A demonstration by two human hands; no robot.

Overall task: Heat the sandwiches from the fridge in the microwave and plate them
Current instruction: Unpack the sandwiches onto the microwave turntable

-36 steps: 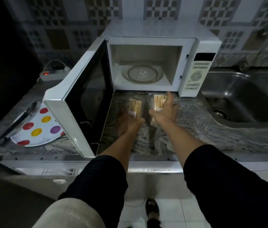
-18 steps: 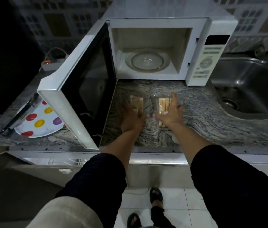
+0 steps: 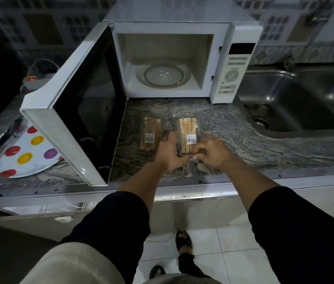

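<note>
Head view looks down at a grey, swirly stone table (image 3: 233, 138). Two sandwich packs lie on it, side by side, just in front of the white microwave (image 3: 182, 58). The left clear plastic pack of sliced sandwiches (image 3: 150, 133) lies alone, with nothing touching it. The right clear plastic pack of sliced sandwiches with a white sticker (image 3: 187, 132) is between both hands. The left hand (image 3: 169, 153) is on the pack's near left side, and its fingers curl round the near end. The right hand (image 3: 213, 151) is at the near right corner, and its fingers are bent and pinch the plastic edge there. Both hands have hold of this one pack.

The microwave's white door with a dark window (image 3: 74, 111) swings wide open to the left. Inside sits a round glass turning plate (image 3: 163, 75), with no food on it. A white plate with red, yellow and purple dots (image 3: 24, 154) lies on the table behind the door, partly hidden by it. Dark tongs (image 3: 2, 142) rest across the plate. A shiny steel sink (image 3: 297, 99) is on the right. A white power strip with a red light (image 3: 34, 79) lies far back on the left.
</note>
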